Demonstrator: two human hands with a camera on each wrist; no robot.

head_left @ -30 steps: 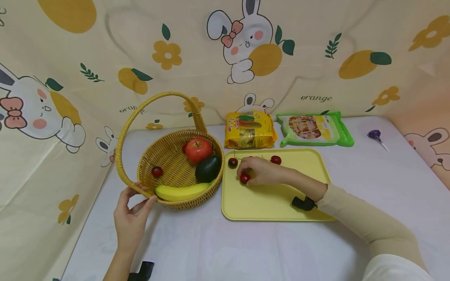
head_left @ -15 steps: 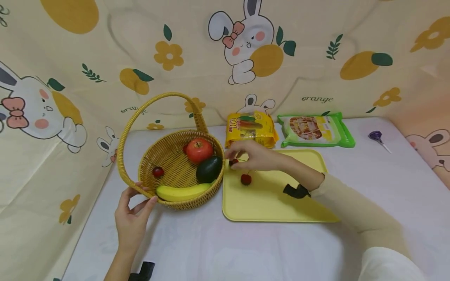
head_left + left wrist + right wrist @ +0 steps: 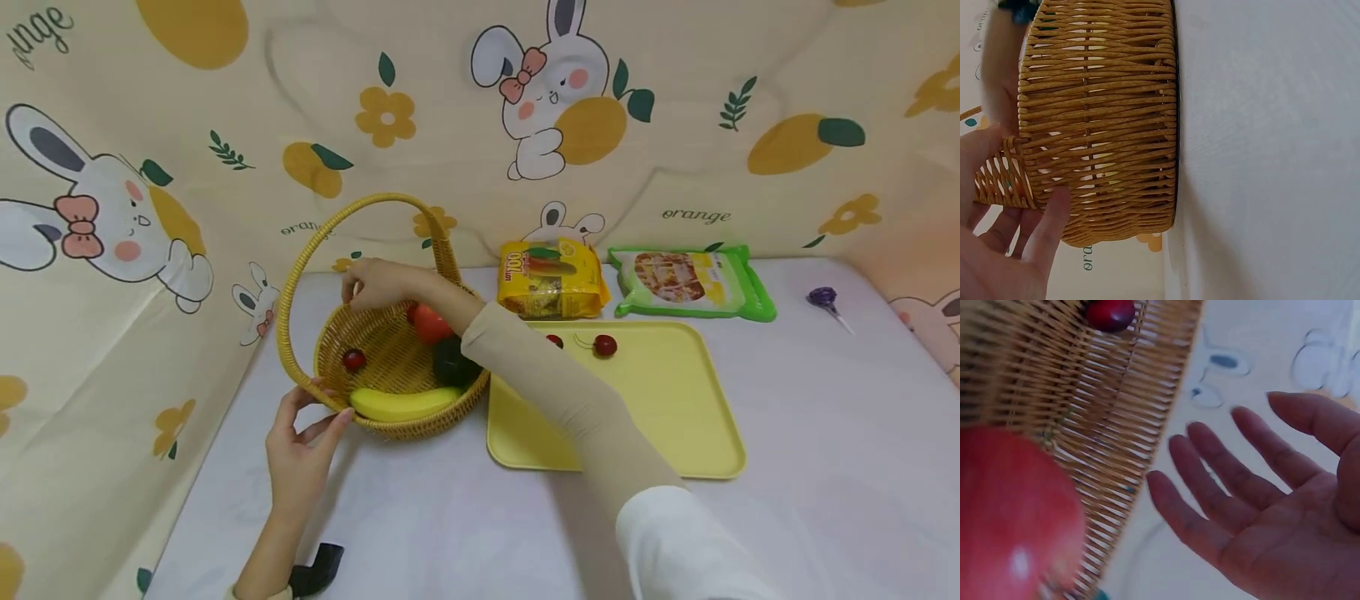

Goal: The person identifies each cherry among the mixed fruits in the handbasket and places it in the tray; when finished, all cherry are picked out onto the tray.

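Note:
My left hand grips the wicker basket at its front left, where the arched handle meets the rim. In the left wrist view the thumb presses the outer weave. My right hand is over the basket's back rim; the right wrist view shows its fingers spread, with nothing between them. Inside the basket are a banana, a dark green avocado, a red apple and a cherry. Another small red fruit shows beside the apple. My right forearm partly hides the apple and avocado.
A yellow tray right of the basket bears cherries, its left part covered by my right sleeve. Behind it lie a yellow snack packet and a green packet. A purple lollipop lies far right. A printed cloth hangs behind.
My right hand has left the cherries on the tray and moved left, over the basket's back rim. My left hand keeps its hold on the basket. The head view has shifted slightly.

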